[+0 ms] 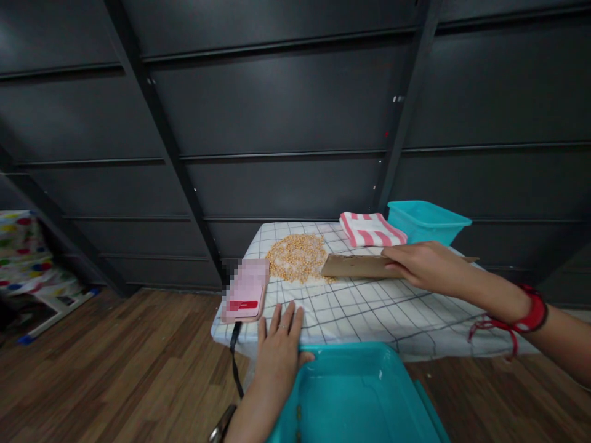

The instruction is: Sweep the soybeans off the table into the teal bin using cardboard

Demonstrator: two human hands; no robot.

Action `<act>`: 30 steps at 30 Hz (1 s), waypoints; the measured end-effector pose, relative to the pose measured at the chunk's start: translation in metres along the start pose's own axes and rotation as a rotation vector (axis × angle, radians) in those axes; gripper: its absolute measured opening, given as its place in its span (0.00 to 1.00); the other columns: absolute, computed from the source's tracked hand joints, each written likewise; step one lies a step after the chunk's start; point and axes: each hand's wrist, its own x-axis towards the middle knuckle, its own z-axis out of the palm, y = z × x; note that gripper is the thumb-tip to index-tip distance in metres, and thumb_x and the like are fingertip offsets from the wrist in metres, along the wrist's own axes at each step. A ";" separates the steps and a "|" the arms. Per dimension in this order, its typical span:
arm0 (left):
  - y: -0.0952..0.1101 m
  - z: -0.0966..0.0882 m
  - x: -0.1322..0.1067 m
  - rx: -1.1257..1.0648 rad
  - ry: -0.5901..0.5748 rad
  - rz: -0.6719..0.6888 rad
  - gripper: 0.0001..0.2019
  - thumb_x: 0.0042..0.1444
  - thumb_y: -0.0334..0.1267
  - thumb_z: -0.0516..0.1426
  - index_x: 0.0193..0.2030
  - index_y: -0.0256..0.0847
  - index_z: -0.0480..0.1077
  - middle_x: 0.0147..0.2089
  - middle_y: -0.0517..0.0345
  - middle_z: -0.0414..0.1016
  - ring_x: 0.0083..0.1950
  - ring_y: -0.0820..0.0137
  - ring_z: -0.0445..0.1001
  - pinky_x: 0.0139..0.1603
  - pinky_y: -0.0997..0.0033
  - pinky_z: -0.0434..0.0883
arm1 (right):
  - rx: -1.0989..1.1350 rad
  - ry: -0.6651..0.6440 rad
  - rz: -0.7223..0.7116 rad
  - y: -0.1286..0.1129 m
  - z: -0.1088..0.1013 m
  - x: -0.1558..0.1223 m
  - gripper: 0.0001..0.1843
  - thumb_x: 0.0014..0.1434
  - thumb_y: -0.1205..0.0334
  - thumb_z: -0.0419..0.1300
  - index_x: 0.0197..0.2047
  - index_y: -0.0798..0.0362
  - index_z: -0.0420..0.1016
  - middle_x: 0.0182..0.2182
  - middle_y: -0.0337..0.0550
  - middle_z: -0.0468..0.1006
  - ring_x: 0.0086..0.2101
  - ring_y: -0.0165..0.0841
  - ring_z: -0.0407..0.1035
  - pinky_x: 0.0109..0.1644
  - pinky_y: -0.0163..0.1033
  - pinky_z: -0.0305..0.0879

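Note:
A heap of yellow grains, like dried chickpeas or soybeans (298, 255), mixed with white bits, is spread on the checked tablecloth (332, 317). My right hand (422, 264) grips a flat strip of cardboard (355, 266), whose left end reaches the heap's right edge. At the table's front edge my left hand (281, 338) lies with its fingers stretched over the cloth. Its thumb is by the rim of a large teal plastic tub (355, 394), which sits in front of the table. A few grains show at the tub's left side.
A phone in a pink case (247, 289) lies left of the heap, with a black strap hanging down. Behind the cardboard are a folded pink-and-white striped towel (373, 230) and a smaller teal basin (427, 220). A dark panelled wall (286, 104) stands behind the table.

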 end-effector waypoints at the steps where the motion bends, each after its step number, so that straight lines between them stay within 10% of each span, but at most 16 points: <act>1: 0.000 0.000 0.000 0.006 -0.002 -0.001 0.33 0.50 0.44 0.57 0.62 0.45 0.50 0.65 0.51 0.51 0.65 0.55 0.49 0.60 0.44 0.55 | 0.003 0.003 -0.009 0.000 -0.001 -0.002 0.08 0.57 0.68 0.47 0.33 0.55 0.66 0.27 0.43 0.75 0.25 0.33 0.68 0.25 0.36 0.50; 30: 0.000 0.001 0.002 -0.008 -0.009 -0.008 0.33 0.50 0.43 0.57 0.62 0.45 0.49 0.65 0.52 0.50 0.65 0.55 0.48 0.60 0.44 0.54 | -0.017 0.086 -0.031 0.001 -0.005 -0.013 0.06 0.56 0.67 0.48 0.33 0.54 0.65 0.27 0.43 0.75 0.25 0.33 0.69 0.25 0.36 0.50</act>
